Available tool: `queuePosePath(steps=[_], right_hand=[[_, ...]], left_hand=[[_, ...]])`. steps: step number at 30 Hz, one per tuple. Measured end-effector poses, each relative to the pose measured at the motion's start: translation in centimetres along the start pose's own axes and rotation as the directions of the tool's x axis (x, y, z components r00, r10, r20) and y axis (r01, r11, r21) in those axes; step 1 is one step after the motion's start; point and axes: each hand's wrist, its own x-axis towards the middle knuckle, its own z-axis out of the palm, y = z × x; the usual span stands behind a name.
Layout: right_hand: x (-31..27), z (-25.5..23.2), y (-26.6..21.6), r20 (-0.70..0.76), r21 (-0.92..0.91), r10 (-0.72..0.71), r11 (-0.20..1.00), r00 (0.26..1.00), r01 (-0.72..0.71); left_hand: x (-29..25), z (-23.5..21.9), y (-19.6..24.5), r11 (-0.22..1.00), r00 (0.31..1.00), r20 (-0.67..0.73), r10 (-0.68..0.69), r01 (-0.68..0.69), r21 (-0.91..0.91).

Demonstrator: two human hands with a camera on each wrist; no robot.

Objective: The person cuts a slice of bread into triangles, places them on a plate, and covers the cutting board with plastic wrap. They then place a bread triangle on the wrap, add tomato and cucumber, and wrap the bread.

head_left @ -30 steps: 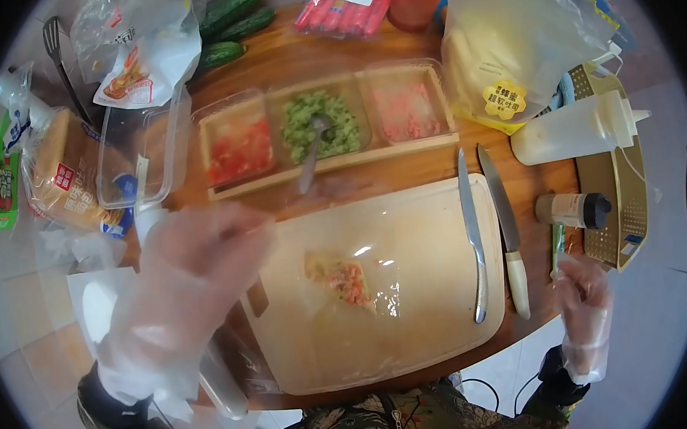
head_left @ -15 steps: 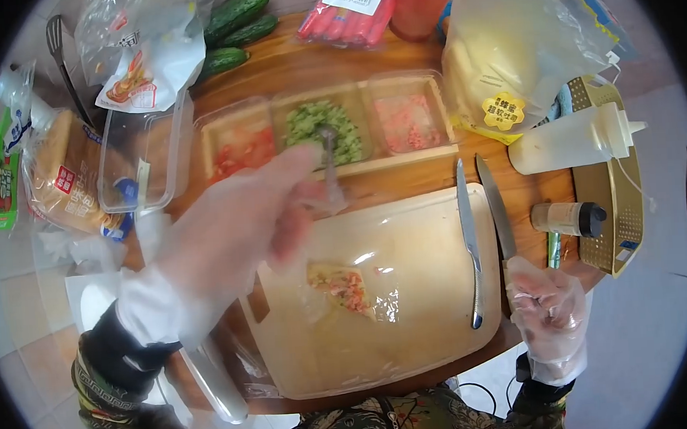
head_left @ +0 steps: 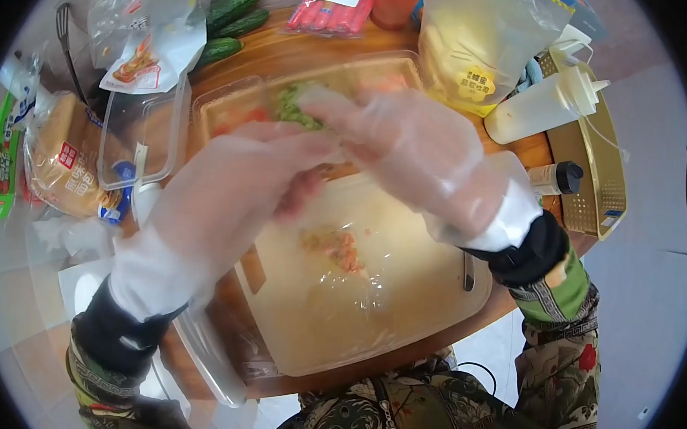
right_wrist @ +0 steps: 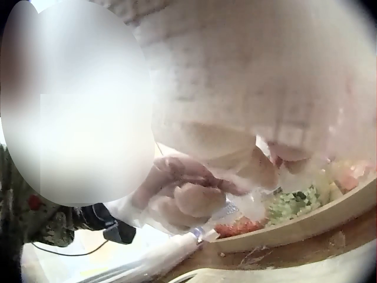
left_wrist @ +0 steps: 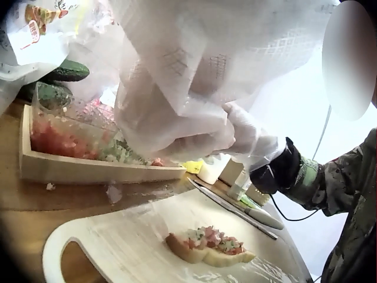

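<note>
Both hands wear clear plastic gloves and meet over the front of the divided wooden tray. My left hand reaches in from the left, several of its fingers curled in the right wrist view. My right hand comes from the other side, its fingertips against the left hand's. I cannot tell whether either hand holds anything between them. Chopped cucumber and red diced food show behind the hands. Below, a piece of bread topped with chopped filling lies on the cutting board. The spoon is hidden.
Knives lie along the board's right side. A squeeze bottle, a seasoning jar and a gold basket stand at right. Bagged bread and an empty plastic box are at left; cucumbers and packaged pink sticks behind.
My right hand has moved from the board's right side up and left to meet the left hand. The left hand stays near the tray, now covering where the spoon handle showed.
</note>
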Motion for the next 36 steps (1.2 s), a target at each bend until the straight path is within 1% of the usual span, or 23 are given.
queuePosePath(steps=[1, 2, 3, 4, 8, 10, 11, 13, 14, 16, 18, 20, 21, 23, 24, 26, 27, 29, 30, 32, 33, 34, 36], right_hand=[[0.6, 0.2, -0.2, 0.161, 0.042, 0.098, 0.993, 0.982, -0.106], [0.8, 0.4, -0.1, 0.167, 0.04, 0.093, 0.994, 0.982, -0.101], [1.0, 0.6, 0.0, 0.153, 0.076, 0.052, 0.995, 0.987, -0.065], [1.1, 0.7, 0.0, 0.137, 0.111, 0.012, 0.993, 0.991, -0.027], [1.3, -0.3, 0.0, 0.063, 0.152, -0.045, 0.988, 0.997, 0.035], [1.6, -0.7, 0.7, 0.061, 0.186, -0.014, 0.983, 0.998, 0.002], [1.6, -0.8, 0.6, 0.062, 0.183, -0.018, 0.983, 0.998, 0.006], [1.3, -1.0, 0.0, -0.174, 0.31, 0.143, 0.947, 0.974, -0.084], [0.9, -1.2, -0.4, -0.173, 0.307, 0.141, 0.948, 0.975, -0.083], [0.2, -1.9, -1.1, -0.289, 0.327, 0.245, 0.934, 0.925, -0.144], [-0.7, -2.2, -1.1, -0.296, 0.265, 0.206, 0.956, 0.933, -0.127], [-2.6, -0.6, -1.1, -0.262, 0.464, 0.346, 0.864, 0.901, -0.196], [-3.1, -0.4, -1.3, -0.265, 0.462, 0.346, 0.865, 0.9, -0.196], [-3.8, 0.0, -1.5, -0.309, 0.615, 0.473, 0.761, 0.825, -0.207], [-3.9, 0.3, -1.5, -0.31, 0.614, 0.473, 0.762, 0.825, -0.206], [-4.1, 0.8, -1.6, -0.208, 0.644, 0.533, 0.706, 0.82, -0.294], [-4.2, 0.9, -1.5, -0.215, 0.642, 0.535, 0.708, 0.817, -0.295], [-3.9, 0.8, -1.8, -0.296, 0.741, 0.589, 0.638, 0.752, -0.209], [-4.1, -0.1, -2.3, -0.293, 0.743, 0.592, 0.635, 0.751, -0.212], [-3.4, -3.9, -4.9, 0.033, 0.861, 0.835, 0.256, 0.55, -0.44], [-4.5, -4.2, -4.9, 0.064, 0.838, 0.816, 0.269, 0.574, -0.475], [-5.3, -4.5, -5.2, 0.067, 0.836, 0.821, 0.264, 0.567, -0.481], [-6.5, -5.2, -6.1, 0.216, 0.767, 0.83, 0.181, 0.514, -0.616]], left_hand=[[0.1, 0.1, 0.1, 0.997, 0.999, 0.018, 0.038, -0.04, 0.072], [0.1, 0.2, 0.5, 0.997, 0.999, 0.014, 0.04, -0.041, 0.065], [0.0, 0.3, 1.1, 0.986, 0.992, -0.016, -0.122, 0.12, -0.116], [-0.1, 0.4, 1.6, 0.917, 0.959, -0.016, -0.283, 0.266, -0.296], [-1.3, 0.5, 1.5, 0.925, 0.947, -0.126, -0.297, 0.252, -0.285], [-1.8, -0.3, 0.4, 0.996, 0.992, -0.091, -0.084, 0.082, -0.028], [-2.2, -0.5, 0.5, 0.996, 0.992, -0.094, -0.081, 0.079, -0.03], [-3.1, -0.6, 1.1, 0.918, 0.913, -0.136, -0.386, 0.365, -0.154], [-3.4, -0.6, 0.8, 0.919, 0.913, -0.136, -0.384, 0.363, -0.156], [-4.2, -0.7, -0.4, 0.903, 0.893, -0.153, -0.423, 0.402, -0.154], [-4.6, -0.6, -0.9, 0.892, 0.886, -0.14, -0.443, 0.42, -0.164], [-4.9, -0.5, -1.6, 0.88, 0.876, -0.126, -0.466, 0.443, -0.173], [-4.9, -0.5, -2.2, 0.878, 0.877, -0.115, -0.466, 0.442, -0.183], [-4.9, -0.4, -2.9, 0.877, 0.879, -0.106, -0.465, 0.44, -0.192], [-4.9, -0.4, -3.1, 0.879, 0.88, -0.107, -0.462, 0.439, -0.189], [-5.0, -0.2, -3.6, 0.881, 0.882, -0.105, -0.459, 0.438, -0.177], [-4.9, -0.3, -3.9, 0.898, 0.893, -0.115, -0.434, 0.419, -0.136], [-5.1, -0.3, -4.1, 0.909, 0.901, -0.125, -0.415, 0.405, -0.1], [-5.1, -0.2, -4.2, 0.91, 0.9, -0.132, -0.415, 0.408, -0.078], [-5.2, 0.0, -4.1, 0.908, 0.898, -0.135, -0.418, 0.415, -0.056], [-5.2, 0.1, -3.9, 0.91, 0.901, -0.136, -0.412, 0.414, -0.015], [-5.1, 0.2, -3.9, 0.911, 0.904, -0.135, -0.405, 0.412, 0.025], [-5.1, 0.3, -4.5, 0.927, 0.924, -0.12, -0.364, 0.372, 0.045]])
